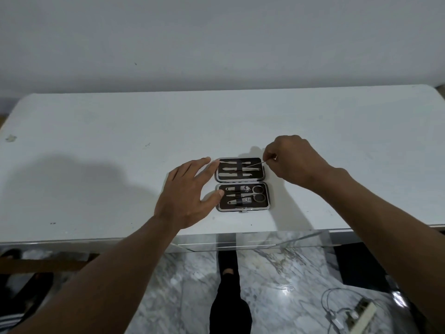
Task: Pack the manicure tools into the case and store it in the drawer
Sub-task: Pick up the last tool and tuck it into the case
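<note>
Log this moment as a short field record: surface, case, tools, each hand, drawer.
surface: white table
case: manicure case lying open flat on the table, two halves
far half: three tools under the strap
near half: scissors and clippers strapped in
left hand: left hand open, fingertips at the case's left edge
right hand: right hand pinching a thin metal tool, tip over the far half
drawer: clear drawer open below the table's front edge
</note>
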Motion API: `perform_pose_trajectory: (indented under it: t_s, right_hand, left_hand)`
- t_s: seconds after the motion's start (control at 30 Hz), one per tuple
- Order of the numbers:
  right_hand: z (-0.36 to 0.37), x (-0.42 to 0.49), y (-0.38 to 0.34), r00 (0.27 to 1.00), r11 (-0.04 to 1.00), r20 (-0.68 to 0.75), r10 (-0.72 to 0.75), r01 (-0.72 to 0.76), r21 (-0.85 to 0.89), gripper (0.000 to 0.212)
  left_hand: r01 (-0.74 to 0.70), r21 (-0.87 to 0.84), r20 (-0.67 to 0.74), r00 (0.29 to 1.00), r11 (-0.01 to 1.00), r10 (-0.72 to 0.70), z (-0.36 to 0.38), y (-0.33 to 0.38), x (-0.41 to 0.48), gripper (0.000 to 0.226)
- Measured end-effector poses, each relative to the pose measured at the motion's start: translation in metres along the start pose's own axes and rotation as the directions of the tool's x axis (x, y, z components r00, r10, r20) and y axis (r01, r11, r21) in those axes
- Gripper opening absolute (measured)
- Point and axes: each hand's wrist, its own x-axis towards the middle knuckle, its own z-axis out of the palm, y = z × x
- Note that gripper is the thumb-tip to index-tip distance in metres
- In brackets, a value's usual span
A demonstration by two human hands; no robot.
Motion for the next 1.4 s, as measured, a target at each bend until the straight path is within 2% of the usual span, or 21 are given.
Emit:
perform_pose_trajectory:
  t_s: [0.23, 0.87, 1.4]
  right_hand:
    - [0.002, 0.002, -0.005, 0.999, 0.999, 0.032, 0.029, -0.028, -0.046, 0.024]
    - [0.003, 0.007, -0.020, 0.991, 1.000, 0.134, -0.006, 0.007, -0.004, 0.026]
    - [0.014, 0.011, -0.025, 0.997, 0.999, 0.067, -0.022, 0.024, -0.037, 0.029]
  left_hand:
    - [-0.001, -0.008, -0.004, 1.000, 1.000, 0.001, 0.000, 0.000, 0.001, 0.068]
    - [-0.009, -0.023, -0.016, 1.000, 1.000, 0.009, -0.002, 0.000, 0.000, 0.068]
    - [-0.009, -0.018, -0.030, 1.000, 1.000, 0.008, -0.001, 0.000, -0.001, 0.067]
